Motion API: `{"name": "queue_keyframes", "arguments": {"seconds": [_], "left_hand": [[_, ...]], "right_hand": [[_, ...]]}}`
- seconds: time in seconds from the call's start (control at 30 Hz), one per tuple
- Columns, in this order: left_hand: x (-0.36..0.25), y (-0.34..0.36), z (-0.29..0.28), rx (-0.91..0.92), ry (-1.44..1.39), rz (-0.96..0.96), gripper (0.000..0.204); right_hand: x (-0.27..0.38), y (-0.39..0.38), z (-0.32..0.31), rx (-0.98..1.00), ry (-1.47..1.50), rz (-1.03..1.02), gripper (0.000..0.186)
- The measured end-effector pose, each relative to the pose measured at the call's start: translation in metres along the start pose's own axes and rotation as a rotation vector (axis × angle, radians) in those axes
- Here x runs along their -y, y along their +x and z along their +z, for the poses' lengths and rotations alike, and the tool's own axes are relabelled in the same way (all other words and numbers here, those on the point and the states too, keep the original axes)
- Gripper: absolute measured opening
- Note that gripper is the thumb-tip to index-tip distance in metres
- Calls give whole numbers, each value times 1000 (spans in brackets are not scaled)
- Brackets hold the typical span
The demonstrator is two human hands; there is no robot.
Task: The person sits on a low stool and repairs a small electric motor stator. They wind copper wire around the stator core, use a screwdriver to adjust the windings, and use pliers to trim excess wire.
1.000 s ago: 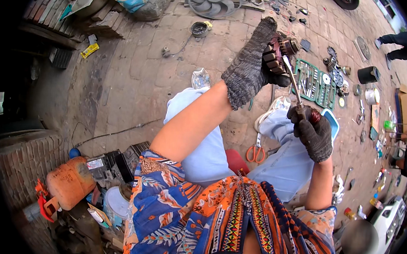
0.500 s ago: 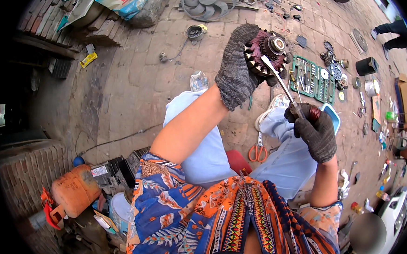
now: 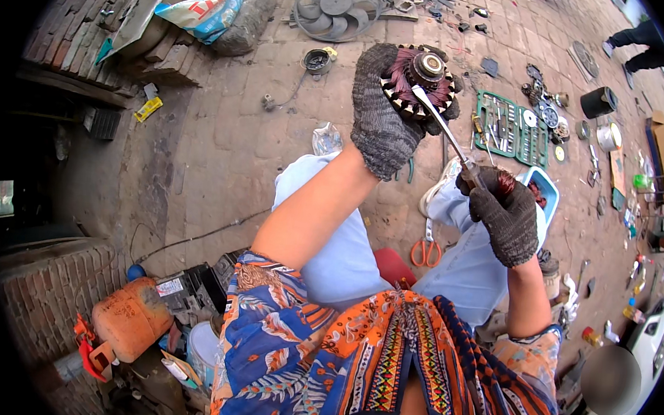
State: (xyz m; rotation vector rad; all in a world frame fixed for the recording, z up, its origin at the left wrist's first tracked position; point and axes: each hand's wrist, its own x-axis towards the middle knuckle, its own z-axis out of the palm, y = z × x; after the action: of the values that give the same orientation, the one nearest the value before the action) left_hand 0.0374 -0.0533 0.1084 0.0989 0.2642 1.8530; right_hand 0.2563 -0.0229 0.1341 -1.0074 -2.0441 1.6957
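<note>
My left hand (image 3: 384, 108), in a dark grey knitted glove, grips a motor armature (image 3: 422, 82) with reddish copper windings and a round shaft end facing up. My gloved right hand (image 3: 508, 218) is closed on a long screwdriver (image 3: 449, 135), whose tip lies at the edge of the windings. A tangle of reddish wire (image 3: 505, 182) shows at the right hand’s fingers. Behind that hand a pale blue tray (image 3: 547, 213) holds more reddish pieces. Orange-handled scissors (image 3: 426, 251) lie on the ground between my legs.
An open green tool case (image 3: 508, 127), a black bucket (image 3: 598, 105) and scattered parts lie ahead and right on the brick paving. A fan (image 3: 337, 6) lies at the top. An orange tank (image 3: 131, 317) is at lower left. Another person's legs (image 3: 638, 51) show at upper right.
My left hand has moved left and turned the armature so its shaft end faces up. The screwdriver and right hand follow slightly, its tip staying on the armature.
</note>
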Motion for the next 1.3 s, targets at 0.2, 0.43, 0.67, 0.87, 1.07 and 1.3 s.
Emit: {"name": "queue_keyframes", "arguments": {"seconds": [0.2, 0.43, 0.67, 0.87, 1.07, 1.3], "left_hand": [[4, -4, 1, -21, -6, 115, 58], [3, -2, 2, -17, 5, 236, 54], [7, 2, 2, -33, -186, 152, 50], [19, 19, 10, -147, -257, 65, 60], [4, 2, 11, 8, 156, 199, 66], [-13, 25, -65, 135, 120, 271, 39]], "right_hand": [[-5, -2, 18, -117, -101, -84, 21], [-21, 4, 36, -187, -76, -251, 18], [-23, 8, 64, -420, -149, -437, 16], [-31, 32, 69, -450, 136, -359, 16], [-28, 29, 48, -381, 342, -16, 22], [-194, 118, 87, -340, -162, 327, 42]]}}
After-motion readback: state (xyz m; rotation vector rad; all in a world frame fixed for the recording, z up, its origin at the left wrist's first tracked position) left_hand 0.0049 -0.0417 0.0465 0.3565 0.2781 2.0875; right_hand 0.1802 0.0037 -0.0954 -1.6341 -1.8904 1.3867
